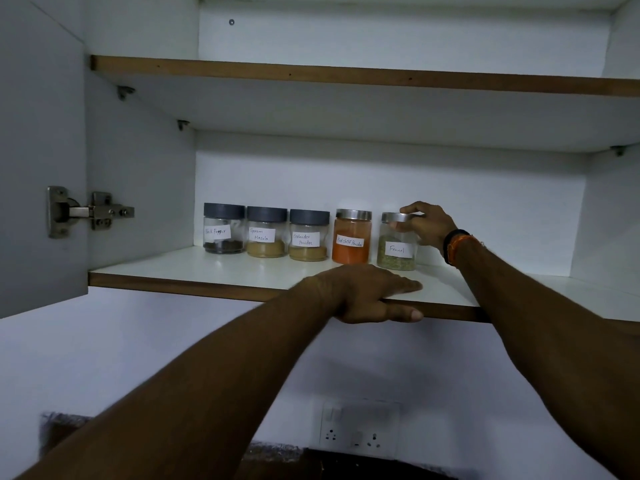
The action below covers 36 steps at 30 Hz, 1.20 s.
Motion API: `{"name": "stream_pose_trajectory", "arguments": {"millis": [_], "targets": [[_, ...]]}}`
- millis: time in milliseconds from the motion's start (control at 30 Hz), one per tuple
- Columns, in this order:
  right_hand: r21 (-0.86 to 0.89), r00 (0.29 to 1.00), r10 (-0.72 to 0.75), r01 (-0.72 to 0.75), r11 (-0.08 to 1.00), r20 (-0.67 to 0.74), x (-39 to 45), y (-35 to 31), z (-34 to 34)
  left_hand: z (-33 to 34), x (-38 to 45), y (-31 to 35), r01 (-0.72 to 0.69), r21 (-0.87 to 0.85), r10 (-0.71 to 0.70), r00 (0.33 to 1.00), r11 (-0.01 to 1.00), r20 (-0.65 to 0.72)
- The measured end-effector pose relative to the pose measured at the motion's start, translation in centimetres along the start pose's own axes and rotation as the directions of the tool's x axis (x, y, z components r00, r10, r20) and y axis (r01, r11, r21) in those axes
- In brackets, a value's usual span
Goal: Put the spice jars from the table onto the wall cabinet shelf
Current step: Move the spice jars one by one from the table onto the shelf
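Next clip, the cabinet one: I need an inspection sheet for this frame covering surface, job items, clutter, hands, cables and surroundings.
Surface: lower cabinet shelf, white top, brown front edge.
Job's things: five labelled jars in a row at the back, upright: Black Pepper jar, Garam Masala jar, Coriander Powder jar, Red Chilli Powder jar, Fennel jar.
Clutter: nothing seen.
Hands: right hand has its grip on the Fennel jar's lid; left hand rests on the shelf's front edge, fingers on top, thumb beneath.
Cables: nothing seen.
Surroundings: upper shelf above; open cabinet door with hinge on the left; wall socket panel below; wristbands on the right wrist.
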State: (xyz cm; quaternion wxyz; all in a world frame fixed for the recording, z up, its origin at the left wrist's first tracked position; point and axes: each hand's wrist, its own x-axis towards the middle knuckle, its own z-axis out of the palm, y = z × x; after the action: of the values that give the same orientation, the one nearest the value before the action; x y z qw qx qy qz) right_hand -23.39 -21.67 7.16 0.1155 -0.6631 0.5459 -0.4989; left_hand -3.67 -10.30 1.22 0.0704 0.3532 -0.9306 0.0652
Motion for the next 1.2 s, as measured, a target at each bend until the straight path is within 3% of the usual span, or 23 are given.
{"name": "stream_pose_trajectory", "arguments": {"millis": [933, 1200], "targets": [[-0.103, 0.998, -0.068, 0.068, 0.992, -0.001, 0.2, 1.3, 0.7, 0.3, 0.4, -0.4, 0.007, -0.014, -0.007, 1.0, 1.0, -0.009], [-0.163, 0.976, -0.109, 0.079, 0.983, -0.186, -2.6, 0.5, 0.1, 0.1, 0.3, -0.3, 0.021, 0.005, -0.021, 1.0, 1.0, -0.008]]}}
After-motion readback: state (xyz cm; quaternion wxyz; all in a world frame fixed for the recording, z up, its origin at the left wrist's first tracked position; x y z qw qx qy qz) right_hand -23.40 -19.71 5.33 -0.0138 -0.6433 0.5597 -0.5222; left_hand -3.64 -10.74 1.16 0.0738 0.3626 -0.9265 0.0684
